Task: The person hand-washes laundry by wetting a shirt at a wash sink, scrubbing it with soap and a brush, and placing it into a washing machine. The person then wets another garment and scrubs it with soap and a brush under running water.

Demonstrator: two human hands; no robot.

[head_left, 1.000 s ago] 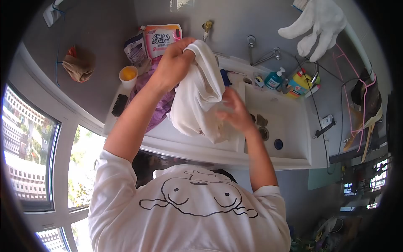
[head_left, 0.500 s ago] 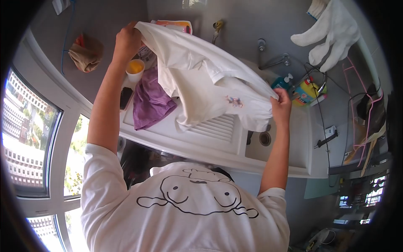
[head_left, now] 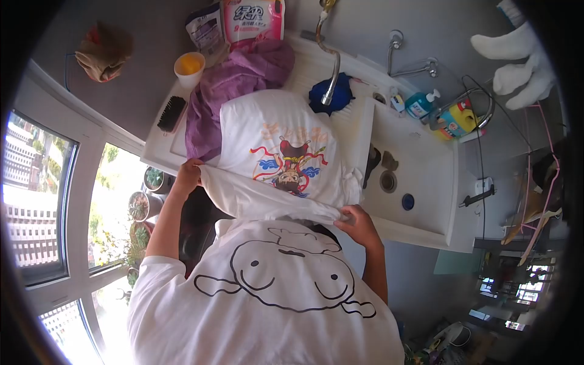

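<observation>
A white T-shirt [head_left: 243,140] with a colourful cartoon print lies over the washboard part of the sink, its near edge drawn out toward my body. My left hand [head_left: 190,176] pinches that edge at the left corner. At the right corner, my right hand [head_left: 358,224] grips the same edge, fingers closed on the cloth. Behind and left of the shirt, a crumpled purple cloth [head_left: 246,73] touches it. A dark blue bundled cloth [head_left: 331,93] rests beyond the shirt, beneath the curved tap [head_left: 336,64].
A scrub brush [head_left: 172,114] and a white cup [head_left: 189,70] with something yellow stand at the left. Detergent bags [head_left: 254,21] are at the back. The sink basin [head_left: 420,164] is on the right, with a teal pump bottle [head_left: 421,104] and yellow bottle [head_left: 455,120] behind it.
Both hands have come down and toward my body with the shirt. It was held up and stretched out; now it lies on the washboard with its large print showing.
</observation>
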